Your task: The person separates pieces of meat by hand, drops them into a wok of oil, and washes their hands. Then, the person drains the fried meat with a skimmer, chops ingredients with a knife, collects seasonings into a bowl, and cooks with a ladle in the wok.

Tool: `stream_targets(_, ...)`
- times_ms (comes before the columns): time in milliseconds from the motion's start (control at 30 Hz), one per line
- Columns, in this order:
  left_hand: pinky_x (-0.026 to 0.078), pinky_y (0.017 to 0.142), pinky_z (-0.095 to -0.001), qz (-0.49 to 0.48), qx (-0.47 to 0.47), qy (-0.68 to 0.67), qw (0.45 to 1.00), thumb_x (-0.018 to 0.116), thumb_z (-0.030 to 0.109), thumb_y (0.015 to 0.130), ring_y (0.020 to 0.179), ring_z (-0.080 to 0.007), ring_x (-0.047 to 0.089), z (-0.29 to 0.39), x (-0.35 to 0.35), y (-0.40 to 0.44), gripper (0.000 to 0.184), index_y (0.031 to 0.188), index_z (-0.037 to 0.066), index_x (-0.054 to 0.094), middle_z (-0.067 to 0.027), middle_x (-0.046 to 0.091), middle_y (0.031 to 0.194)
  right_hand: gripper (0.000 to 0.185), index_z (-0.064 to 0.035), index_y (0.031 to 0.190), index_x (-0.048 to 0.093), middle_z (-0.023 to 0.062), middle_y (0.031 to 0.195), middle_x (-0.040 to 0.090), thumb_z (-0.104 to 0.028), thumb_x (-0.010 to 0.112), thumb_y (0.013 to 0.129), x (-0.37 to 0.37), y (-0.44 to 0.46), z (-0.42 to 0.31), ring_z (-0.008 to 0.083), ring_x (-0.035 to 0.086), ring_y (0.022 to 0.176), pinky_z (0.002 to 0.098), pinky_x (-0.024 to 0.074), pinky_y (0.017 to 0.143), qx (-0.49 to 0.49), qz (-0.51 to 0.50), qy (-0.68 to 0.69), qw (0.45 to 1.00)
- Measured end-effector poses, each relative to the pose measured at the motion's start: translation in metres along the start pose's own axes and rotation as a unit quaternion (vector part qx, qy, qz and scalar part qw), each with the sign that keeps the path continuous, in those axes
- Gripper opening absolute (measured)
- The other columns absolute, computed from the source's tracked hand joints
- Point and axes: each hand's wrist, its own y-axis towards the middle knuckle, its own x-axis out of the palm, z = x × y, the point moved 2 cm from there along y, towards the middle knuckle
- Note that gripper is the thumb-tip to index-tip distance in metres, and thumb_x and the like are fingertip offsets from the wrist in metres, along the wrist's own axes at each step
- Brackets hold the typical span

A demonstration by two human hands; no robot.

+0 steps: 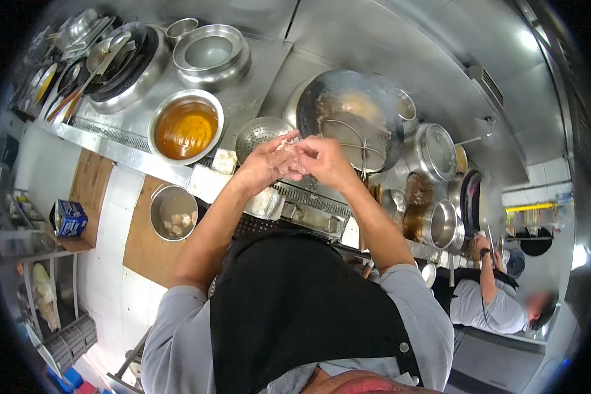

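My left hand is turned palm up with its fingers curled around a pale, wet-looking piece. My right hand meets it from the right, thumb and fingers pinched on the same piece. What the piece is cannot be made out. Just behind the hands sits a wok of hot, steaming oil, with a wire skimmer resting in it. A perforated metal strainer lies beside my left hand. Left of it stands a metal bowl of amber liquid.
A pot with several pale chunks stands low at left on brown cardboard. Stacked metal basins are at the back. Pots line the right side, where a co-worker stands.
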Motion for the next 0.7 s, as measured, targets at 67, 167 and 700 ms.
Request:
stream_targets(67, 0.058, 0.077, -0.0313, 0.011, -0.008, 0.039, 0.999, 0.055, 0.017, 0.106, 0.090, -0.0195, 0.070, 0.003, 0.000, -0.003, 0.052, 0.152, -0.002, 0.038, -0.0128, 0.069, 0.110, 0.020, 0.0037, 0.109, 0.071, 0.0066, 0.087, 0.074, -0.005, 0.066, 0.092, 0.000, -0.014, 0.000, 0.0118, 0.067, 0.073, 0.0282, 0.0545, 0.066, 0.036, 0.013, 0.058, 0.998)
stream_targets(167, 0.055, 0.070, -0.0268, 0.061, -0.013, 0.084, 0.995, 0.054, 0.019, 0.107, 0.080, -0.0164, 0.067, -0.010, -0.012, 0.001, 0.036, 0.134, -0.004, 0.057, -0.0107, 0.071, 0.101, 0.016, 0.0060, 0.106, 0.071, 0.0095, 0.088, 0.074, 0.001, 0.063, 0.093, 0.001, -0.033, -0.006, 0.0138, 0.068, 0.071, 0.0273, 0.0557, 0.065, 0.084, 0.040, 0.136, 0.986)
stream_targets(700, 0.049, 0.063, -0.0273, -0.002, 0.032, 0.050, 0.998, 0.059, 0.001, 0.091, 0.073, -0.0129, 0.061, -0.037, 0.004, 0.006, 0.010, 0.101, 0.003, 0.060, -0.0066, 0.068, 0.091, 0.012, 0.0043, 0.103, 0.070, 0.0088, 0.089, 0.073, 0.002, 0.063, 0.093, -0.009, -0.078, -0.035, 0.0148, 0.070, 0.079, 0.0292, 0.0573, 0.070, 0.084, 0.135, 0.030, 0.987)
